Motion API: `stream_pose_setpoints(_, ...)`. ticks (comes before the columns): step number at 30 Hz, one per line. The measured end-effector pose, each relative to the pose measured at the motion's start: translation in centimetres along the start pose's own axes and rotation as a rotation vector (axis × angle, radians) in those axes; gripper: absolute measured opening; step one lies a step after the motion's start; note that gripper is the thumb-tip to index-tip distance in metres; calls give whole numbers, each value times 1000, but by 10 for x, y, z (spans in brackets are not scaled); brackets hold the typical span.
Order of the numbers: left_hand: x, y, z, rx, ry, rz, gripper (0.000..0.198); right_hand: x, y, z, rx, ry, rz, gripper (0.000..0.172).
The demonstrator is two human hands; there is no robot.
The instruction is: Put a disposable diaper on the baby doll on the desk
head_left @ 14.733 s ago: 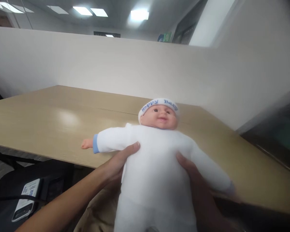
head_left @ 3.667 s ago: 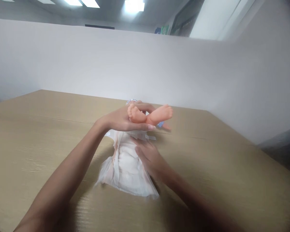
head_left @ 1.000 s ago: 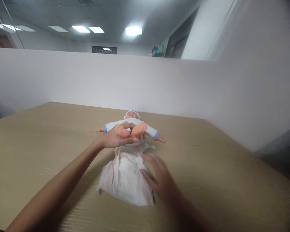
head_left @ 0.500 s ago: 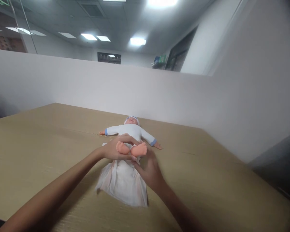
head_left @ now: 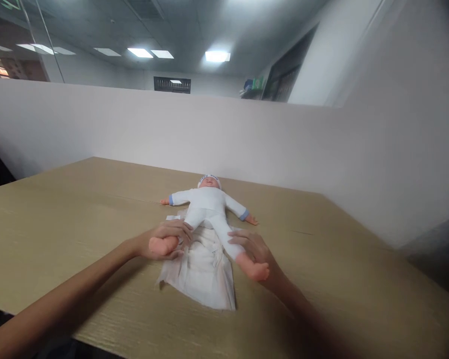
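Note:
A baby doll (head_left: 208, 203) in a white suit and a white cap lies on its back on the wooden table (head_left: 78, 214), head away from me. An open white diaper (head_left: 204, 271) is spread under its hips and legs. My left hand (head_left: 163, 238) is closed round the doll's left-side foot. My right hand (head_left: 255, 249) grips the other leg at the ankle, the bare foot sticking out below it. The two legs are spread apart over the diaper.
A white partition wall (head_left: 134, 129) runs along the table's far edge and bends toward me on the right. The table's near edge lies just under my forearms. Ceiling lights and an office room show above the partition.
The doll's legs, held up together in my left hand, have come down and apart. My right hand left the diaper and took hold of one leg.

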State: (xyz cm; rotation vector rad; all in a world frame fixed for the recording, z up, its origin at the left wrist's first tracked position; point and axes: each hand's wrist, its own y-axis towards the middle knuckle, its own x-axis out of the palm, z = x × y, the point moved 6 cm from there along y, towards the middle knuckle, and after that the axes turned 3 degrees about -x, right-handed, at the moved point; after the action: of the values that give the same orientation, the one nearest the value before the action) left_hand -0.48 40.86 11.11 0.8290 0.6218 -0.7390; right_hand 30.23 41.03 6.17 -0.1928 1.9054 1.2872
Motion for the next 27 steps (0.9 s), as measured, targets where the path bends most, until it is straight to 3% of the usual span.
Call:
stream_pose_setpoints(5,26,-28,-27,36,69,-22,35,12,-14,-5,-183,-115,-74,40)
stream_pose_setpoints(9,31,-30,-28,92,81,-101,48,17,-14,-12,-254,-226,-120,50)
stream_pose_setpoints(20,29,-27,-27,16,49,-146,51,14,-19,-13,-185,-151,-207,51)
stream_pose_setpoints(27,31,-28,-29,8,47,-147,44,11,-19,-4,-36,36,-280,52)
